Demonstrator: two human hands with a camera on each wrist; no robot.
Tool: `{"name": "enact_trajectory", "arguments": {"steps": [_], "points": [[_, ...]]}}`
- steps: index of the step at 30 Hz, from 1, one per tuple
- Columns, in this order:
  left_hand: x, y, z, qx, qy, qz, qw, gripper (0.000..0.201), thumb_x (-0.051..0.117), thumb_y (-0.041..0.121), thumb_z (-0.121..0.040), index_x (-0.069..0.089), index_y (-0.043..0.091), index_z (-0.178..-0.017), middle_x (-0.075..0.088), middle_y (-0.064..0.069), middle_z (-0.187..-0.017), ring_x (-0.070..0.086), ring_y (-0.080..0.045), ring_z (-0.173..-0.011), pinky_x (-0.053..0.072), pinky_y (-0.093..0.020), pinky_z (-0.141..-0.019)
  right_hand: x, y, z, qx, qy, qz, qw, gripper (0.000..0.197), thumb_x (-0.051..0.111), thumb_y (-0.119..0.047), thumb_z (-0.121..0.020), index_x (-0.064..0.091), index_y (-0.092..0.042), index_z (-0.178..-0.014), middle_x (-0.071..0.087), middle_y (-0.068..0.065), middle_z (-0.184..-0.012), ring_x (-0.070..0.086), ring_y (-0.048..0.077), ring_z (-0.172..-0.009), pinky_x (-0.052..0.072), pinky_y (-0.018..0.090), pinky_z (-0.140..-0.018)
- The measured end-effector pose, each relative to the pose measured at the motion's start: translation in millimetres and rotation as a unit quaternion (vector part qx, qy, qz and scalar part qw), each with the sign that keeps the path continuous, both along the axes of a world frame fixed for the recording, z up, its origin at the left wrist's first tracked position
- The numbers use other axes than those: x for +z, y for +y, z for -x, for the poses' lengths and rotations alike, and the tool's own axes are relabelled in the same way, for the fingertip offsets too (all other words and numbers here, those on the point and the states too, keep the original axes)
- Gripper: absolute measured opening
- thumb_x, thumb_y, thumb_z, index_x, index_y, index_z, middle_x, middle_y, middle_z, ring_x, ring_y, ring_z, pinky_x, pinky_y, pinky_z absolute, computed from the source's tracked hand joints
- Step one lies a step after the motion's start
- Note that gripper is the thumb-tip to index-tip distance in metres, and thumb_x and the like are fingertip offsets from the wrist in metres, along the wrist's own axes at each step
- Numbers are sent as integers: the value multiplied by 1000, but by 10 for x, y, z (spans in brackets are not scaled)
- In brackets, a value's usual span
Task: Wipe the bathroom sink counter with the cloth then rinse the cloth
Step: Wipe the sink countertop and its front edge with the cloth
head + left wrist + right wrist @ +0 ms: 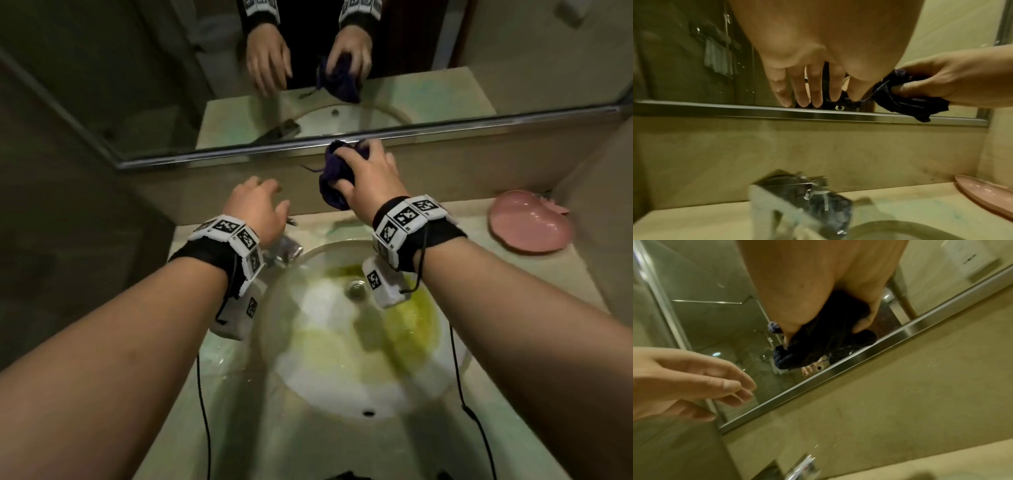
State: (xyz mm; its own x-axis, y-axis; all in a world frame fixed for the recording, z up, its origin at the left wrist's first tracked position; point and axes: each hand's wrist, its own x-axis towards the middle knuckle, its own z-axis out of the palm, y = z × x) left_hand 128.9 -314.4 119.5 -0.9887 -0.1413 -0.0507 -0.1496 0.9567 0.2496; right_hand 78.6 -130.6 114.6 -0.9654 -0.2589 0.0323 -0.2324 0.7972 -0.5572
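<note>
Dark cloth held above the sink

The right hand [368,178] grip is curled tight around the cloth [334,178], a dark purple crumpled bundle, above the far tabletop [479,274]. The left hand [255,205] has fingers spread, above the tap [284,250]

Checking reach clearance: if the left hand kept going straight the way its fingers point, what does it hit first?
Probably the wall strip just below the mirror frame. The left hand, open, points forward above the faucet, nothing between. Depth is unclear.
</note>
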Motion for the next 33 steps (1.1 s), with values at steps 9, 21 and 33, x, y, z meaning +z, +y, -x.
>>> {"name": "enact_trajectory", "arguments": {"steps": [9, 21, 33], "points": [[-189, -1734, -817, 46, -46, 14, 998, 39, 49, 33, -94, 53, 15, -129, 49, -12, -133, 45, -32, -122, 39, -39, -100, -230, -1425, -660, 64, -34, -60, 996, 44, 56, -31, -90, 46, -31, -133, 33, 11, -138, 36, 36, -118, 37, 43, -102], [-1059, -2435, -1042, 117, -163, -70, 977, 45, 43, 30, -97, 41, 18, -140, 37, -9, -143, 43, -31, -125, 40, -40, -100, -1000, -2406, -675, 98, -113, -151, 977, 45, 56, -35, -90, 47, -28, -133, 36, 13, -136, 35, 38, -122, 38, 47, -103], [-1693, -2622, -1005, 140, -225, -95, 959, 45, 44, 31, -96, 42, 15, -138, 32, -7, -147, 44, -30, -125, 42, -42, -102, -1743, -2869, -389, 84, -149, -187, 967, 41, 55, -32, -90, 47, -29, -130, 35, 13, -133, 35, 40, -119, 41, 49, -97]]}}
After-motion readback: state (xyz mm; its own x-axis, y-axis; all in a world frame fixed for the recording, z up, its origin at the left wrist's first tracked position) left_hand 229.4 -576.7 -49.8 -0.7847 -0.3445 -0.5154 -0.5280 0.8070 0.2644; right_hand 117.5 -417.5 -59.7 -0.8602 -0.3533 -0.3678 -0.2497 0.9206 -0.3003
